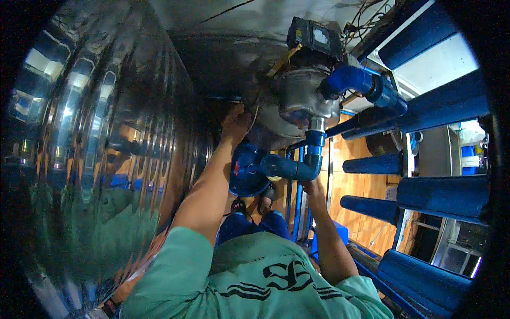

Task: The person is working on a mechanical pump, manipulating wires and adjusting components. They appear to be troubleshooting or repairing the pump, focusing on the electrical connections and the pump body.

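My left hand [236, 126] reaches into the dark gap between a shiny ribbed steel tank [114, 111] and a steel pump [308, 95]. Its fingers are blurred in shadow, close to a thin pale line, and I cannot see what they touch. My right hand [314, 188] is under a blue pipe elbow [313, 165], which hides most of the fingers. A blue pipe [281, 166] runs from that elbow to a round blue drum-like part [245, 178] below my left wrist. A second blue elbow [350, 80] leaves the pump's side.
A black box [316, 38] sits atop the pump, with loose cables [366, 24] beside it. Several long blue cylinders [441, 196] line a frame on the right. A blue container [332, 240] stands by my right forearm, above the tan tiled floor [361, 181].
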Demonstrator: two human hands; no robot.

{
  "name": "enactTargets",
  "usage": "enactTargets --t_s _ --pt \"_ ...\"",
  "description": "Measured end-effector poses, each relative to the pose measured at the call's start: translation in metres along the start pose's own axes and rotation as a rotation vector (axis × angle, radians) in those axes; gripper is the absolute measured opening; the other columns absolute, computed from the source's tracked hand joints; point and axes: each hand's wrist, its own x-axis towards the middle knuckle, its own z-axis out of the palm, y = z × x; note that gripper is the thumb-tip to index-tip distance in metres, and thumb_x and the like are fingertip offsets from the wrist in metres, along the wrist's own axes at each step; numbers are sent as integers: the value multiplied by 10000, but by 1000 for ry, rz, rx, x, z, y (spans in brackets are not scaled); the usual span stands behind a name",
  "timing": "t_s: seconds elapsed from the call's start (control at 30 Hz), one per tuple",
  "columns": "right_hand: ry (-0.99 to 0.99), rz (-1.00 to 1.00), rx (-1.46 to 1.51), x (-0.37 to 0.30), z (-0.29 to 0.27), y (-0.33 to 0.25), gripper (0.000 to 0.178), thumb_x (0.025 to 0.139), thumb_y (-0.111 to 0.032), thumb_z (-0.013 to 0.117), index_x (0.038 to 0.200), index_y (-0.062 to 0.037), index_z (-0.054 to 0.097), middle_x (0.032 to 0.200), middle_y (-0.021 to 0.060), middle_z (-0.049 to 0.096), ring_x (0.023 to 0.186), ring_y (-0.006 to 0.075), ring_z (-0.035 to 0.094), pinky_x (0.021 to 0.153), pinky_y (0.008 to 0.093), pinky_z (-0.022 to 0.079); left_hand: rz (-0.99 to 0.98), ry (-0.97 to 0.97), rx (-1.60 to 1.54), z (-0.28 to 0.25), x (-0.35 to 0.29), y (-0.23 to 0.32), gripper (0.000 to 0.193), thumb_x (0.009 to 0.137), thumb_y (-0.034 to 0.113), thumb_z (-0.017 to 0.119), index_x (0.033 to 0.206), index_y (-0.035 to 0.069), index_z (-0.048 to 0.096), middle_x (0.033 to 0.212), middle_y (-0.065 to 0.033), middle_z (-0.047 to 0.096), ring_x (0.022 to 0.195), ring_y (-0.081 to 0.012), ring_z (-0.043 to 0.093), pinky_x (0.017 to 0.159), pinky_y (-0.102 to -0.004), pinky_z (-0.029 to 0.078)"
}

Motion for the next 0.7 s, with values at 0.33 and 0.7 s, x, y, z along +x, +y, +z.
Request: enactTargets --t_s 0.33,0.7 --pt "-85 21 196 14 28 -194 607 927 -248 623 1434 -57 351 1184 122 610 1081 199 582 987 340 418 -2 -202 6 26 40 89 460 899 259 616 1316 100 507 1282 -186 571 1174 -352 557 993 -392 435" --pt "-218 32 286 25 20 -199 703 920 -211 667 1469 -30 267 1283 89 524 1153 172 514 1007 334 401 -76 -79 -295 8 29 -6 312 874 244 663 1084 18 619 1005 -167 679 930 -277 652 829 -408 486"
